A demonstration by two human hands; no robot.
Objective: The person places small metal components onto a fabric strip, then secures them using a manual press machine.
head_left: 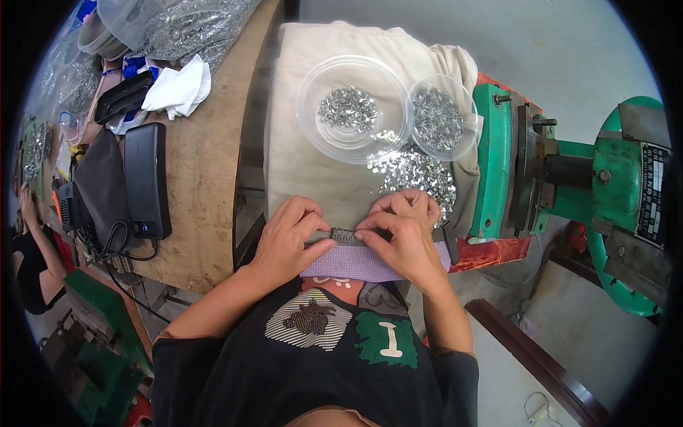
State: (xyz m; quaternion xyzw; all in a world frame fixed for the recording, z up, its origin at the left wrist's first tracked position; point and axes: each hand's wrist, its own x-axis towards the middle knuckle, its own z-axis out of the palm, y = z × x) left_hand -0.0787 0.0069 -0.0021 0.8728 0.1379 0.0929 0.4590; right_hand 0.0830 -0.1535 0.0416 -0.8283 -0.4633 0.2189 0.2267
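A small dark metal strip with a row of slots (343,235) lies between my hands at the near edge of the beige cloth. My left hand (288,236) is closed, its thumb and fingers gripping the strip's left end. At the other end, my right hand (403,235) pinches with thumb and forefinger. Just beyond the right hand spreads a loose pile of shiny flat metal bits (420,173). Behind that pile stand a wide clear bowl (313,117) and a smaller clear bowl (469,117), both with small silver metal parts inside. Purple cloth (352,262) lies under the wrists.
To the right stands a green hand press (491,160) with a dark ram. A wooden bench (203,164) at left carries a black power bank (147,181) with a cable, white tissue (179,87) and bags of metal parts (192,28). Another person's arm (39,235) shows at far left.
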